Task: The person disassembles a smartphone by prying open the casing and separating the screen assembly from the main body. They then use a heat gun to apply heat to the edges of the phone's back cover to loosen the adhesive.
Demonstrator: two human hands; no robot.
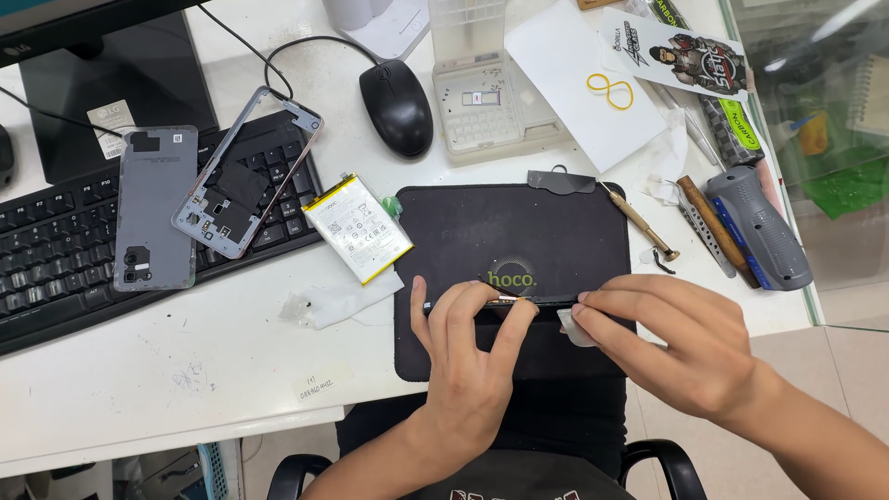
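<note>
Gripping a phone (pixel 519 301) with both hands, edge up

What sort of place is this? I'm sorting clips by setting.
Probably a phone repair bench: a removed phone back cover and frame lie on a keyboard, a loose battery and screwdriver beside a black work mat.

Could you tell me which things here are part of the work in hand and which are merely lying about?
In hand:
left hand holding the thin dark phone part on edge
right hand pressing a small white wipe
black work mat

Lying about:
battery
grey back cover
phone frame
mouse
keyboard
screwdriver
</note>
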